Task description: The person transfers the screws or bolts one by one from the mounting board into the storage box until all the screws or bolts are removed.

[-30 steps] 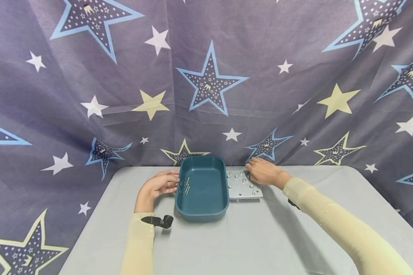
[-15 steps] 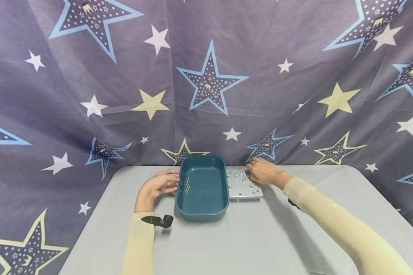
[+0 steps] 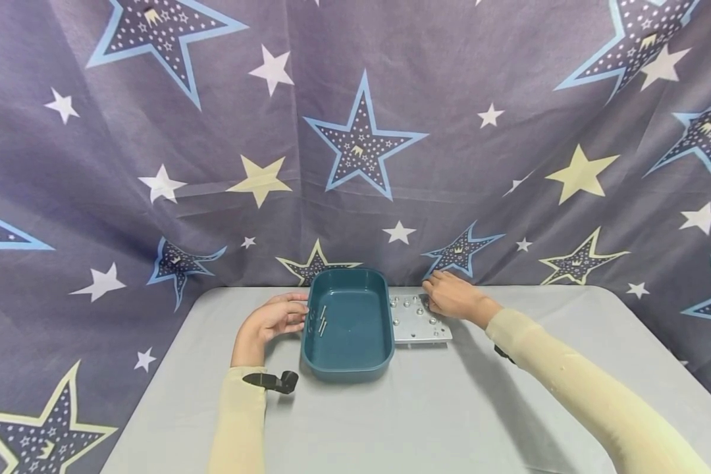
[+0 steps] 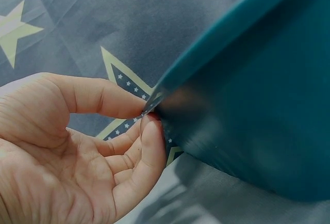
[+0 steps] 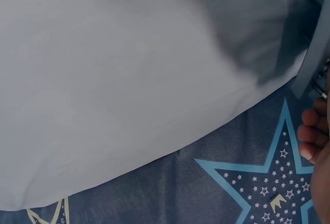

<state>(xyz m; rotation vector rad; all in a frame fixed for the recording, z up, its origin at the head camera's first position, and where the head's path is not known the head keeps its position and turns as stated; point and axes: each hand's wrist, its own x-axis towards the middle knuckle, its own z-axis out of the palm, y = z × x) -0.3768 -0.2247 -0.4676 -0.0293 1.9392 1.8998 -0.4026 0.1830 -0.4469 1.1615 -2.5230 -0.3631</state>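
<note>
My left hand (image 3: 275,317) is at the left wall of a blue-green plastic tray (image 3: 348,376). In the left wrist view, the thumb and forefinger pinch the thin edge of the tray (image 4: 247,105). Several slim metal pins (image 3: 323,324) lie inside along its left side. To the right, my right hand (image 3: 453,296) bends over the far right part of a flat metal plate (image 3: 411,326) studded with bolts (image 3: 420,311). Its curled fingers (image 5: 309,136) are by a shiny bolt at the plate's edge in the right wrist view; the fingertips are largely hidden.
The plate stands raised on short legs against the tray's right wall. A pale grey cloth covers the table (image 3: 355,428). Close behind hangs a dark curtain (image 3: 355,217) printed with stars. A black strap with a camera (image 3: 272,380) is on the left wrist.
Almost nothing differs. The right wrist and forearm have shifted very slightly; the left hand, tray and plate stay in place.
</note>
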